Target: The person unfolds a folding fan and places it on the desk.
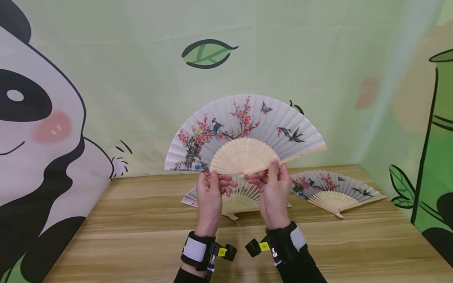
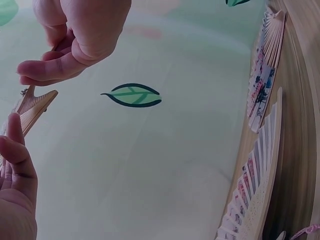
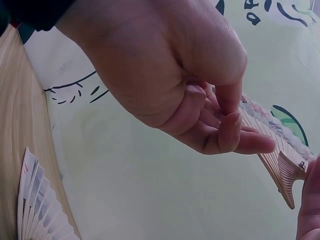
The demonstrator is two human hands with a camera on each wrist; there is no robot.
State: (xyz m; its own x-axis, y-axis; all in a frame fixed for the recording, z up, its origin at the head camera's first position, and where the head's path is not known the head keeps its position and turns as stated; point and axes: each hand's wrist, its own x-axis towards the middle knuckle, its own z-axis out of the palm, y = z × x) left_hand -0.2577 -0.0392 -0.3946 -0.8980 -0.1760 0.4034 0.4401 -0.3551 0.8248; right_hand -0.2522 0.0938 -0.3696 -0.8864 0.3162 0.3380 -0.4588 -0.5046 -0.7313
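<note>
A spread folding fan (image 1: 244, 155) with pale wooden ribs and a white leaf is held up above the table. Blossom branches, birds and a butterfly decorate it. My left hand (image 1: 211, 192) pinches its lower left edge, thumb in front. At the lower right edge my right hand (image 1: 274, 192) pinches the outer rib between thumb and fingers. The rivet end, with its short tails, shows between both hands in the right wrist view, where the ribs (image 3: 272, 165) run past my right fingers. In the left wrist view most of this fan is out of frame.
On the wooden table (image 1: 141, 220), a second spread fan (image 1: 242, 198) lies behind my hands, partly hidden. A third spread fan (image 1: 336, 194) lies to the right. A printed backdrop (image 1: 141, 78) with a panda and leaves stands behind the table.
</note>
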